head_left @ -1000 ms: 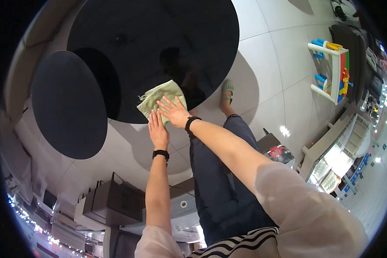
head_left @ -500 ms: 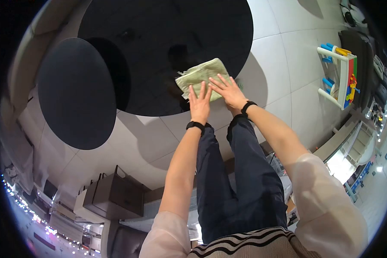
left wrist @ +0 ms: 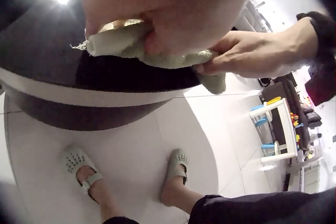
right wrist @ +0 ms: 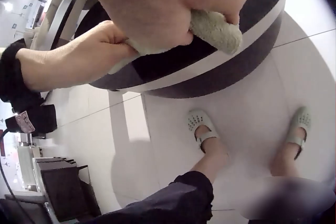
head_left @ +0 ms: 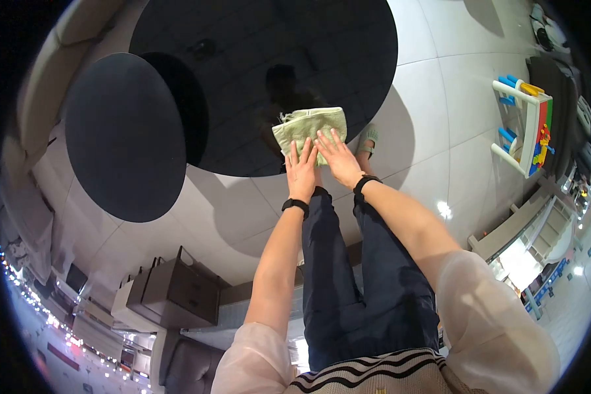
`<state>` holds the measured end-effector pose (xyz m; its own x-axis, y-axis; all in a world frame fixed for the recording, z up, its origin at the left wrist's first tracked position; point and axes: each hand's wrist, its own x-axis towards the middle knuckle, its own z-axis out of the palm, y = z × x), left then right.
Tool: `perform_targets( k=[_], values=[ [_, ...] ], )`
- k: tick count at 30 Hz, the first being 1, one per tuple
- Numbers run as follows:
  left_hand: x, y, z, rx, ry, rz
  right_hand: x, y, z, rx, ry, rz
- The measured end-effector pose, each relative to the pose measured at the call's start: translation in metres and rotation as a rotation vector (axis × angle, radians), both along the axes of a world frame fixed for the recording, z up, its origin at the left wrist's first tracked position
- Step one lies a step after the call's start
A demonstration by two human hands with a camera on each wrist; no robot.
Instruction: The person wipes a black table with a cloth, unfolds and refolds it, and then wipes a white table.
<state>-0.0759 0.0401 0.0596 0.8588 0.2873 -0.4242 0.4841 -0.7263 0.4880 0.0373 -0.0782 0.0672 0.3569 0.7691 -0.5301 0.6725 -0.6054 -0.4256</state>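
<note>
A pale green cloth (head_left: 315,121) with a frayed corner lies on the glossy black round table (head_left: 243,85), close to its near edge. My left hand (head_left: 301,176) rests on the cloth's near left part, its straight fingers pointing away from me. Beside it, my right hand (head_left: 341,161) presses the near right part with extended fingers. The fingertips of both hands almost meet. In the left wrist view, the cloth (left wrist: 118,43) bunches under the hands near the table's rim. The right wrist view shows a fold of the cloth (right wrist: 218,32) sticking out past my right hand.
A smaller dark round table (head_left: 125,138) stands at the left, partly over the big one. On the right are a white toy table (head_left: 528,131) with coloured bricks and a light tiled floor (head_left: 427,111). A dark cabinet (head_left: 184,289) stands behind at the lower left.
Both hands and the cloth have slid right along the table's near edge, then slightly back toward me. The hands now lie more evenly side by side on the cloth.
</note>
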Motion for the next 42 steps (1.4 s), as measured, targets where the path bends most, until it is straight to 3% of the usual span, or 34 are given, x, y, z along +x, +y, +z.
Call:
perform_targets(
  k=[6,15,42],
  values=[
    [-0.035,0.000,0.005,-0.001,0.089,0.136,-0.013,0.024,0.000,0.016,0.049,0.104],
    [-0.036,-0.008,0.004,0.015,0.096,0.181,-0.001,0.017,-0.012,0.069,0.014,0.243],
    [-0.022,0.004,0.000,-0.036,0.015,0.101,0.012,0.018,0.003,0.039,-0.028,0.231]
  ],
)
